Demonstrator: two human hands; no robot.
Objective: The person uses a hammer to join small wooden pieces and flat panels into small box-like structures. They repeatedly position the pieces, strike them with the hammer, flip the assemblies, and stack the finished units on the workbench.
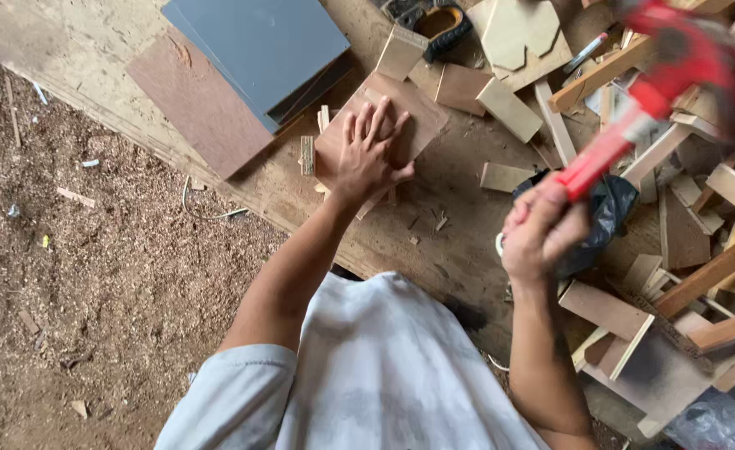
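My left hand (pixel 370 152) lies flat, fingers spread, on a small brown plywood square (pixel 422 112) on the wooden workbench (pixel 434 242). My right hand (pixel 541 229) is closed around the handle of a red tool (pixel 651 92), raised above the bench and blurred; its head is at the upper right. A black plastic bag (pixel 613 208) sits just behind the right hand.
Grey panels (pixel 259 46) and a brown board (pixel 197 100) are stacked at the bench's back left. Many wood offcuts and strips (pixel 701 258) crowd the right side. A black and orange tool (pixel 434 21) lies at the top. Sawdust covers the ground (pixel 76 250) to the left.
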